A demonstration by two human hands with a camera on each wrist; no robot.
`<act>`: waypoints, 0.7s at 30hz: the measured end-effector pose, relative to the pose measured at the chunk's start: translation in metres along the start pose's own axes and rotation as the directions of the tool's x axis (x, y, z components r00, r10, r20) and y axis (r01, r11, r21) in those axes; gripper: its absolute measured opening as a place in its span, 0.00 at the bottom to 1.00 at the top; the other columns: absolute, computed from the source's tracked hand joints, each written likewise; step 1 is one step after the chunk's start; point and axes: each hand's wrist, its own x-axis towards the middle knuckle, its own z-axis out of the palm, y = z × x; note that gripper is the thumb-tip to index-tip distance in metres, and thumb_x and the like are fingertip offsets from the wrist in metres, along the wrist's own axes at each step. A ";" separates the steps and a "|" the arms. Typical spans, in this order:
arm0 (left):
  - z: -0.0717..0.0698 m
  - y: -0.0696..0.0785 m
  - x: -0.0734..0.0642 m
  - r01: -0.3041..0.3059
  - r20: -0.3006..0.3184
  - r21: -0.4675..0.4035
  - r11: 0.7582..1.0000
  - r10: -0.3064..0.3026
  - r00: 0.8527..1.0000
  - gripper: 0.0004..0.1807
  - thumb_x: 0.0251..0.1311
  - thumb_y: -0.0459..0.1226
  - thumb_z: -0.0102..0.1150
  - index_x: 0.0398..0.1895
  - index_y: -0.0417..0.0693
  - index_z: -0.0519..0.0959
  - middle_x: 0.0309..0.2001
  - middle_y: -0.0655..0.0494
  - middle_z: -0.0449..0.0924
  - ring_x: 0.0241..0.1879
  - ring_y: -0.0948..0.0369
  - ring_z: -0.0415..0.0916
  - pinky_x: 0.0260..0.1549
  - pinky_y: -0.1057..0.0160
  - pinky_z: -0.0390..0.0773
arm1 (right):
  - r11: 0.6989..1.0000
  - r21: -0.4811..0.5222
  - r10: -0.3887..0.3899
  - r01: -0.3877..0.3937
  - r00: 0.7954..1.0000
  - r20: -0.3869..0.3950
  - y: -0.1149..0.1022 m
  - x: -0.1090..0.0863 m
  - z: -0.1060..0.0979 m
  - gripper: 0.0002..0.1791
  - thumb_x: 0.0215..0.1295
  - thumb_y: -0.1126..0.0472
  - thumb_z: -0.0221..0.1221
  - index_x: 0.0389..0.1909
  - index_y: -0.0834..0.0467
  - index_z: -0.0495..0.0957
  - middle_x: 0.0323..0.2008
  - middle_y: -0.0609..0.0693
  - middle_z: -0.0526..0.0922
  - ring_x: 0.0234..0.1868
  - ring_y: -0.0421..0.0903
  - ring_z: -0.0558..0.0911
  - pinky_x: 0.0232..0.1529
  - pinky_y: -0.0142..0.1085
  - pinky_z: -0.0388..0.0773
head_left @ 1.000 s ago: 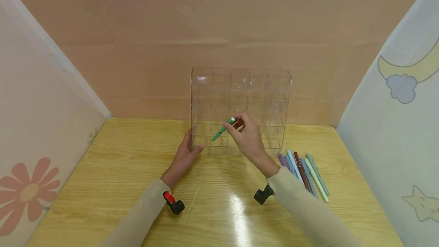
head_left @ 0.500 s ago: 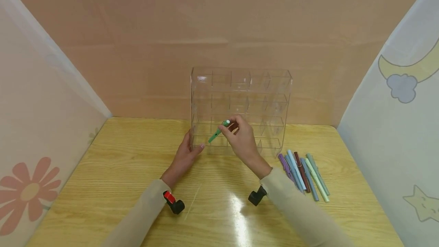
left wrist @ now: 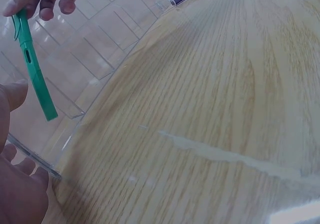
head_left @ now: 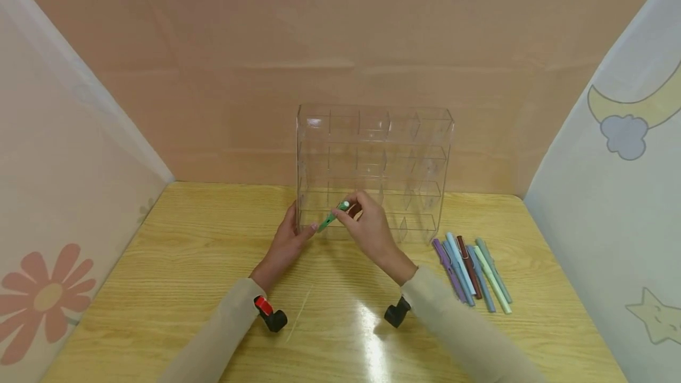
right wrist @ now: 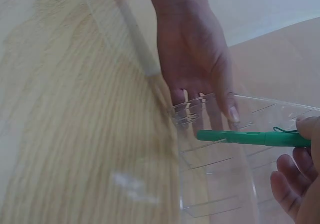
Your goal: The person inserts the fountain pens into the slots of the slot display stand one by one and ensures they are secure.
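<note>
A clear acrylic rack point(head_left: 372, 145) with rows of small compartments stands upright at the back of the table. My left hand point(head_left: 284, 247) holds its lower left side, thumb in front and fingers around the outer edge. Between the thumb and fingertips of my right hand point(head_left: 368, 229) is a green pen point(head_left: 333, 217), pinched near its clip end. The pen slants down to the left in front of the lowest row, its free end close to my left thumb. In the right wrist view the pen point(right wrist: 240, 137) overlaps the rack's lower left compartments.
Several capped pens point(head_left: 469, 273), in purple, blues, dark red and greens, lie side by side right of the rack. The wooden table point(head_left: 213, 223) meets an orange-brown backdrop point(head_left: 239, 75) behind. Patterned panels point(head_left: 612, 205) rise on both sides.
My right hand has moved down and to the left with the green pen, bringing its free end near my left thumb. My left hand and the rack have stayed in place.
</note>
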 end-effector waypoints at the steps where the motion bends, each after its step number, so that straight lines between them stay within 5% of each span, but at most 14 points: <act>1: 0.000 0.000 0.000 -0.002 0.001 0.002 1.000 0.002 1.000 0.46 0.79 0.37 0.57 0.89 0.52 0.41 0.88 0.45 0.47 0.87 0.42 0.47 0.83 0.36 0.53 | 1.000 0.001 0.000 0.000 1.000 0.003 0.001 -0.001 0.001 0.13 0.70 0.58 0.71 0.46 0.59 0.79 0.40 0.51 0.86 0.37 0.44 0.82 0.35 0.28 0.80; 21: -0.001 0.000 0.000 -0.018 0.020 0.007 1.000 0.017 1.000 0.46 0.80 0.37 0.56 0.89 0.53 0.40 0.88 0.45 0.45 0.87 0.43 0.44 0.82 0.35 0.54 | 0.998 -0.070 0.010 -0.005 0.998 0.060 0.014 -0.011 0.014 0.13 0.70 0.56 0.71 0.45 0.58 0.80 0.40 0.50 0.87 0.36 0.41 0.82 0.29 0.28 0.78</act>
